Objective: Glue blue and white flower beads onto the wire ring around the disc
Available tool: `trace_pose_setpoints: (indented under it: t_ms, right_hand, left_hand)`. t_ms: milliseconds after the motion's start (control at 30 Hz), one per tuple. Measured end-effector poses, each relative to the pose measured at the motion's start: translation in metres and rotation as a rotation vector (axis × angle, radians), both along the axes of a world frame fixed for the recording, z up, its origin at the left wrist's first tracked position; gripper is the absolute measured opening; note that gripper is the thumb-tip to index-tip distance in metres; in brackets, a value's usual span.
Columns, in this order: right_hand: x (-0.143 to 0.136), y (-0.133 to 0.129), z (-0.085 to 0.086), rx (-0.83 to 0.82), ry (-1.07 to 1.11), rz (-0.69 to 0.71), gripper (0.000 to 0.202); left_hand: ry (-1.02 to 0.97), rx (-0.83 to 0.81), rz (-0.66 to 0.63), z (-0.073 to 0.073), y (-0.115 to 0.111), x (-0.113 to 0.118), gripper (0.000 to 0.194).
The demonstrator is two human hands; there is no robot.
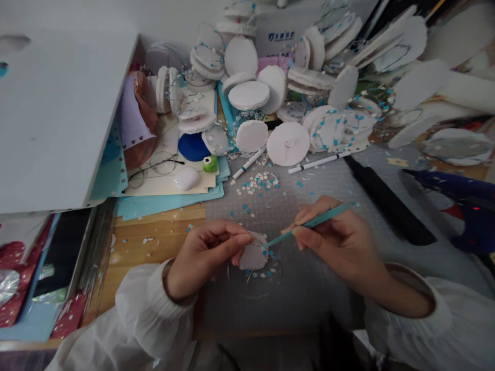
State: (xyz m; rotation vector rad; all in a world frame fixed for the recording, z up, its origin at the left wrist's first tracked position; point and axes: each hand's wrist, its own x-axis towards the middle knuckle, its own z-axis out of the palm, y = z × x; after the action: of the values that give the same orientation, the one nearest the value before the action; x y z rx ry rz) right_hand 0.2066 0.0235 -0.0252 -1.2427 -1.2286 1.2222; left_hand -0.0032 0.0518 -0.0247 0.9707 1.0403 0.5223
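Note:
My left hand (212,250) pinches the left edge of a small round white disc (253,255) with a scalloped rim. Thin clear wire loops (280,275) and small blue and white flower pieces hang around the disc's lower side. My right hand (332,237) grips teal tweezers (317,218) like a pen. The tweezers' tips touch or nearly touch the disc's right edge, by a blue flower piece; whether they hold one is too small to tell. Just beyond my hands lies a pile of white and blue paper flowers (257,183) on the grey cutting mat (309,309).
Many white discs with flower wires (288,143) crowd the back. A blue glue gun (456,188) and a long black object (390,201) lie right. Two white pens (319,162), a green punch (209,164), glasses (162,162) and a white mouse-like object (186,178) lie beyond. A white panel (58,123) stands left.

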Motion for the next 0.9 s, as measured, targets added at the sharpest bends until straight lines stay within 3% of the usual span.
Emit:
trace_pose_setpoints:
  t_ms: [633, 900]
  right_hand:
    - [-0.0014, 0.0014, 0.0003, -0.043, 0.089, -0.061, 0.014]
    - [-0.0026, -0.0003, -0.0022, -0.053, 0.080, 0.020, 0.013]
  left_hand:
    - [-0.006, 0.003, -0.003, -0.0011, -0.0004, 0.0002, 0.020]
    - [-0.014, 0.004, 0.003, -0.0003, -0.0006, 0.0011, 0.022]
